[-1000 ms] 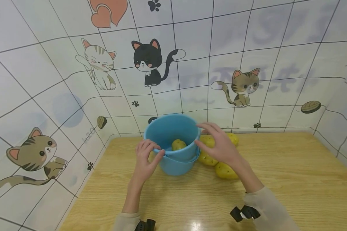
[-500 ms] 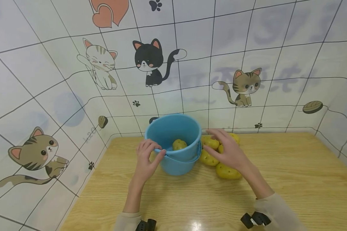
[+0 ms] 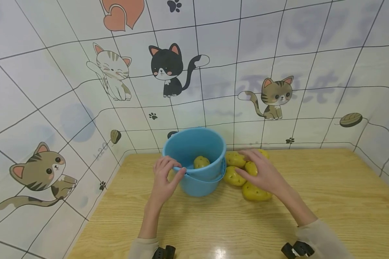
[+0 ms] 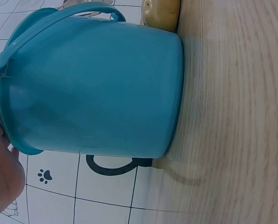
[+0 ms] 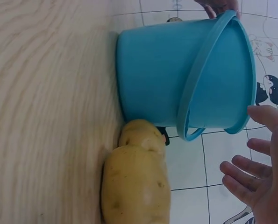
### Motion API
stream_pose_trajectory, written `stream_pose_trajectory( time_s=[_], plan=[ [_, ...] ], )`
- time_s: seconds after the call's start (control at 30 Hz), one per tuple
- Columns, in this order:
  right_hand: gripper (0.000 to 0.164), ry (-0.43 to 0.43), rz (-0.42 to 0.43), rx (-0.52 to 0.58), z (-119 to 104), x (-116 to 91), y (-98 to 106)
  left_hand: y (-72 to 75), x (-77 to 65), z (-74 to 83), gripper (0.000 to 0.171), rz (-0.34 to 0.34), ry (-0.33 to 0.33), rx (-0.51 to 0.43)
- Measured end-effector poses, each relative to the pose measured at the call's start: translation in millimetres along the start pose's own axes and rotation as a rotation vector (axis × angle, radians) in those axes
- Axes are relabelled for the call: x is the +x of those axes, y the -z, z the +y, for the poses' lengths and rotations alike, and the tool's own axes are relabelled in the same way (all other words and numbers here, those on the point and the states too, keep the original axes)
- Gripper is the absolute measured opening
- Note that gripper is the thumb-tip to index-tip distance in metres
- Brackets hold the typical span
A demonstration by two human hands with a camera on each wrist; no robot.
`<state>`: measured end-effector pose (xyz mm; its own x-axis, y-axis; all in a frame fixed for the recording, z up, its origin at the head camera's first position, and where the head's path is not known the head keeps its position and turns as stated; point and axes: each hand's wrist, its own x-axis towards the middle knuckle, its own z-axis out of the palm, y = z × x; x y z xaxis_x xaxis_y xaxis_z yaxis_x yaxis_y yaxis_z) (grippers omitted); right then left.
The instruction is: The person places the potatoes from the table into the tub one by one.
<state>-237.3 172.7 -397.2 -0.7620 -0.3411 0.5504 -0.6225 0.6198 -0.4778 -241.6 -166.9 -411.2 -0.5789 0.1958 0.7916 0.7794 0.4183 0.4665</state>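
Observation:
A light blue bucket [image 3: 199,187] stands upright on the wooden table, its handle hanging down the front. One potato [image 3: 201,162] lies inside it. My left hand [image 3: 162,183] grips the near left part of the rim between thumb and fingers. To the right of the bucket, several yellow potatoes [image 3: 255,191] are clustered on the table. Above them hovers my right hand [image 3: 265,176], fingers spread and holding nothing; it partly hides some of them. In the right wrist view a large potato [image 5: 136,186] sits below that hand, apart from the fingers.
The wooden table [image 3: 201,226] extends to the front and right. Behind it and at the left rises a wall [image 3: 220,82] of white tile pattern with cartoon cats. The bucket and potatoes sit near the back wall.
My right hand has left the bucket's right rim and moved right and down over the potatoes. My left hand keeps its hold on the rim, and the bucket stays in place.

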Motion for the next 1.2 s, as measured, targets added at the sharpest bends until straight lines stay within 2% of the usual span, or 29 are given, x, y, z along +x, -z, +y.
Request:
stream_pose_trajectory(
  time_s=[0.23, 0.47, 0.8, 1.03, 1.2],
  plan=[
    [0.054, -0.043, -0.063, -0.008, 8, -10, -3, 0.1, -0.2, 0.4, 0.008, -0.001, 0.008, -0.003],
    [0.048, -0.009, -0.067, -0.018, 17, -18, -6, 0.6, -0.3, 1.0, 0.007, 0.003, 0.0, -0.007],
    [0.053, -0.034, -0.127, -0.057, 26, -33, -2, 0.3, -1.3, -1.7, 0.005, -0.01, 0.026, 0.021],
    [0.055, -0.074, -0.176, -0.04, 32, -42, 3, -0.3, -1.9, -2.7, 0.012, -0.006, 0.015, 0.028],
    [0.055, -0.081, -0.201, -0.058, 35, -47, 5, 0.1, -1.7, -1.9, 0.01, -0.007, 0.016, 0.021]
  ],
)
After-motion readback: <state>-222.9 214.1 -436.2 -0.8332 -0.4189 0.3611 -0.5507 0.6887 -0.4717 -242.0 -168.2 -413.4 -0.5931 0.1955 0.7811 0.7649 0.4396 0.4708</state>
